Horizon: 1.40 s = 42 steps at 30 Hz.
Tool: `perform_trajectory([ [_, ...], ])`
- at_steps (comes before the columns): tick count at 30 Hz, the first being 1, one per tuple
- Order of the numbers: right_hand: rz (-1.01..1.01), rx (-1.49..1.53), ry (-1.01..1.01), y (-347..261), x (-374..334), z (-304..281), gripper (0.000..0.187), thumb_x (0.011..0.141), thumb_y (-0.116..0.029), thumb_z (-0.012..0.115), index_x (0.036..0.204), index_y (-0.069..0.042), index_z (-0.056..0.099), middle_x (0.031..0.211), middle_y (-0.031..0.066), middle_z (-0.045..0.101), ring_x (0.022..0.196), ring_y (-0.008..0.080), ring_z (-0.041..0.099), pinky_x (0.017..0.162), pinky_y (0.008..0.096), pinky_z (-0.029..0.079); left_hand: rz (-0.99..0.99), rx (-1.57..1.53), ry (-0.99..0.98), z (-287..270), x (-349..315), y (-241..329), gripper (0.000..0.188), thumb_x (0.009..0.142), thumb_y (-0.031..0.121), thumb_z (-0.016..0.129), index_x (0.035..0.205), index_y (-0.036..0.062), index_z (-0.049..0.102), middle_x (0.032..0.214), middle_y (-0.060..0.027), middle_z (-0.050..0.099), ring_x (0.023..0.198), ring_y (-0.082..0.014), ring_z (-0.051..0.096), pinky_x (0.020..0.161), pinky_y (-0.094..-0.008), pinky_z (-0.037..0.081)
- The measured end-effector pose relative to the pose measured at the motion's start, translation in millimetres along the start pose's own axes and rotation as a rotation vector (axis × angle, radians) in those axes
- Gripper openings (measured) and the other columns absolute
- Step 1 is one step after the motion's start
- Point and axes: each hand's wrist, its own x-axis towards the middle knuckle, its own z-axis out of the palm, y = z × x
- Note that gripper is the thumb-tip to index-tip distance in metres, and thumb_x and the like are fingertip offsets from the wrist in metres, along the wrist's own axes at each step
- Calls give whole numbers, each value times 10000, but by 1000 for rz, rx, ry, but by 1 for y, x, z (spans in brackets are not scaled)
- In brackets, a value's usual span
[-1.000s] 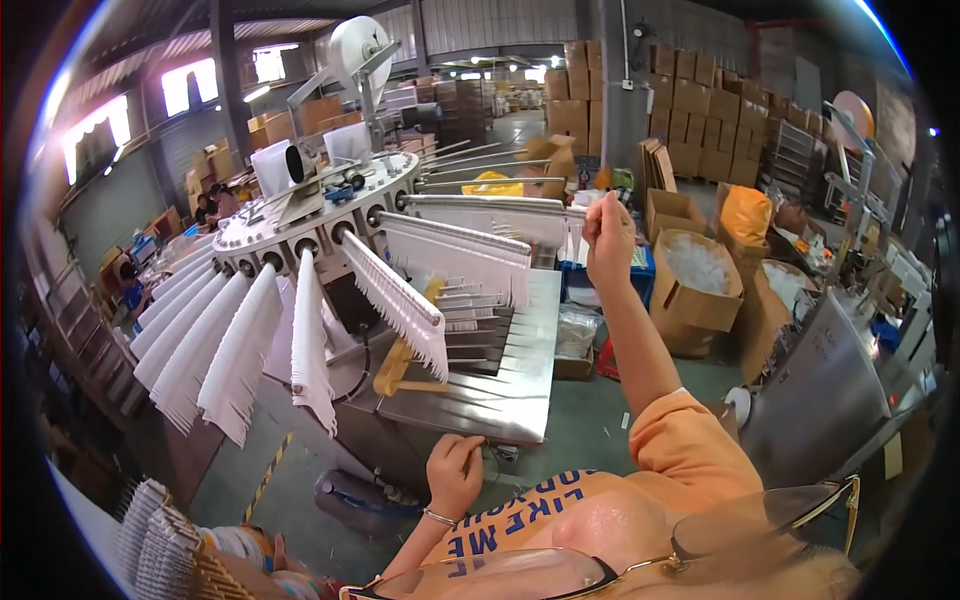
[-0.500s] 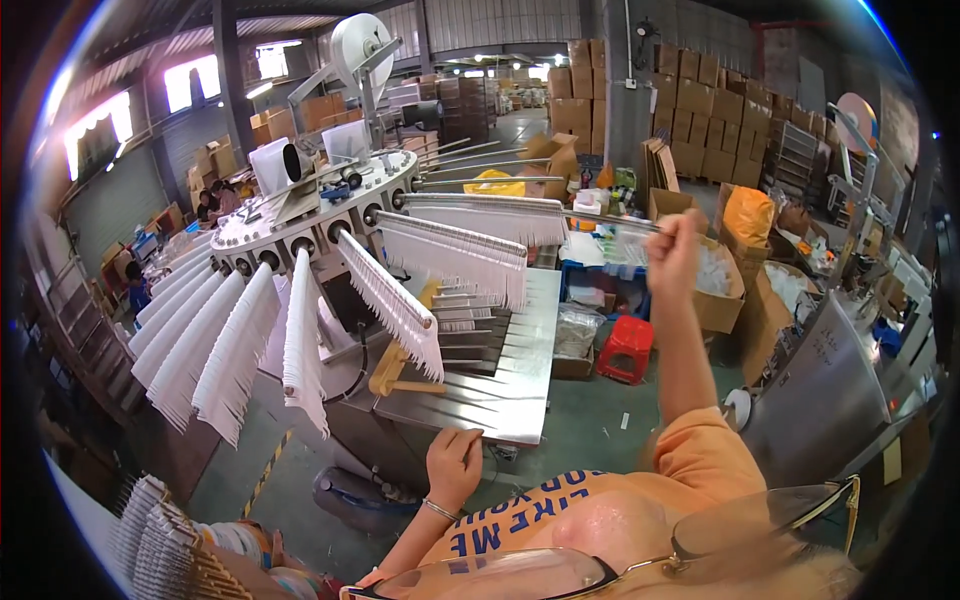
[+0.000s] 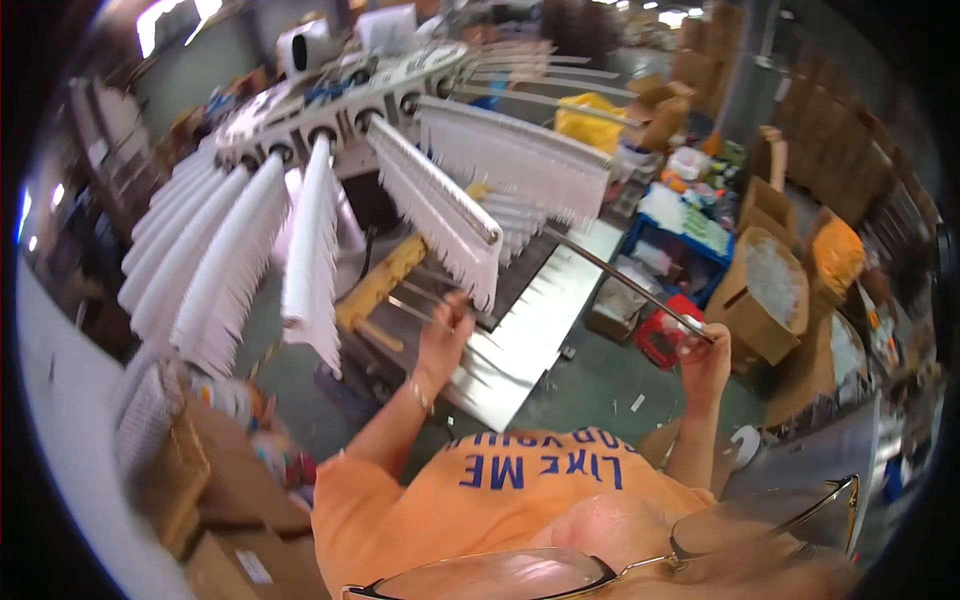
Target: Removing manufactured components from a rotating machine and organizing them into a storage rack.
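My right hand (image 3: 703,348) is closed round the near end of a long thin metal rod (image 3: 625,277). From there the rod slants up and left over the steel table (image 3: 525,345). My left hand (image 3: 447,325) is above the table's left part, beside thin metal rods (image 3: 412,300). Its fingers are curled together; blur hides what they hold, if anything. Just above it hangs a row of white, fringed pieces (image 3: 440,205) on a rod from the round machine (image 3: 340,110). Another white row (image 3: 520,155) hangs farther right.
More white rows (image 3: 240,255) fan out from the machine's left side. A yellow block (image 3: 385,275) lies at the table's left edge. To the right are a red stool (image 3: 660,330), a blue crate (image 3: 685,245) and an open cardboard box (image 3: 770,290). Cardboard boxes (image 3: 245,560) stand lower left.
My right hand has come down and nearer with the rod. My left hand has moved from the table's front edge to over its surface. The whole view has turned and shifted.
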Motion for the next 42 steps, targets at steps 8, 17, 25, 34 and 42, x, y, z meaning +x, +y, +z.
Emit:
perform_trajectory([
  [8,-72,-546,-539,-2,75,32,228,820,-195,579,865,28,586,769,105,570,680,185,542,591,258,422,-122,-613,449,27,66,-21,177,880,182,495,1042,111,484,709,26,467,598,-92,442,495,-224,334],
  [17,-271,-786,-835,-24,121,79,171,706,60,605,870,12,600,744,106,575,607,179,565,517,259,432,-313,-635,528,26,88,-9,228,906,302,425,872,99,524,586,26,430,443,-79,361,379,-212,232],
  [25,-337,-740,-739,16,117,52,106,740,34,567,843,31,592,744,111,582,621,191,569,550,258,443,-363,-302,212,83,42,57,242,876,154,502,1088,44,543,656,30,486,557,-41,450,486,-162,339],
  [34,-345,-771,-738,-27,120,33,120,727,48,556,838,33,596,728,127,578,598,185,572,529,248,444,-147,-699,394,38,98,-7,141,881,195,444,941,68,450,644,24,380,482,-61,344,388,-198,256],
  [42,-361,-781,-652,-1,120,35,140,712,36,583,848,18,607,715,116,575,602,208,572,523,257,438,-223,-289,252,92,66,32,308,878,149,487,1164,34,495,700,38,459,549,-49,391,455,-181,282],
])
